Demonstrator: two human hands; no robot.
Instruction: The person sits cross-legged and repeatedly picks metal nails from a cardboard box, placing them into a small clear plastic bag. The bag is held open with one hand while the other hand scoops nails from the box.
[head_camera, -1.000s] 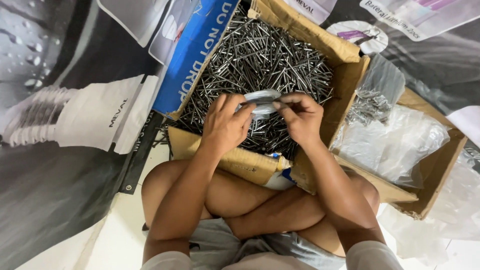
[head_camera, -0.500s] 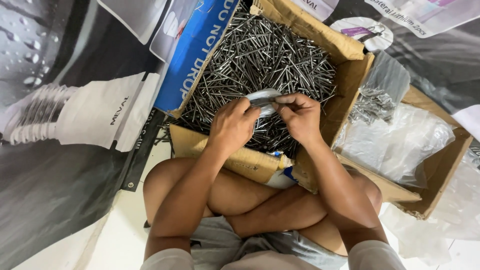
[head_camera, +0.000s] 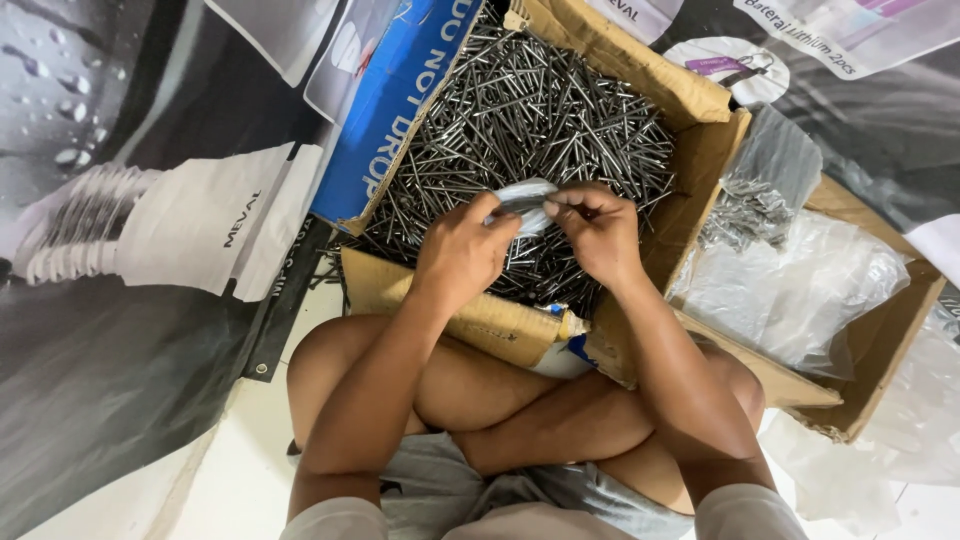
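A cardboard box (head_camera: 640, 75) full of long steel nails (head_camera: 520, 110) lies on the floor before my crossed legs. Over the nails I hold a small clear plastic bag (head_camera: 522, 196) between both hands. My left hand (head_camera: 462, 250) pinches its near-left edge. My right hand (head_camera: 597, 232) pinches its right edge with thumb and fingertips. The bag's contents are hidden by my fingers.
A second cardboard box (head_camera: 880, 330) at the right holds clear plastic bags (head_camera: 800, 280), one of them filled with nails (head_camera: 745, 205). A blue flap (head_camera: 395, 110) edges the nail box at the left. A printed banner (head_camera: 150, 230) covers the floor at the left.
Both hands have shifted slightly with the small bag and the fingers have closed in on its top edge. The nails and boxes have not moved.
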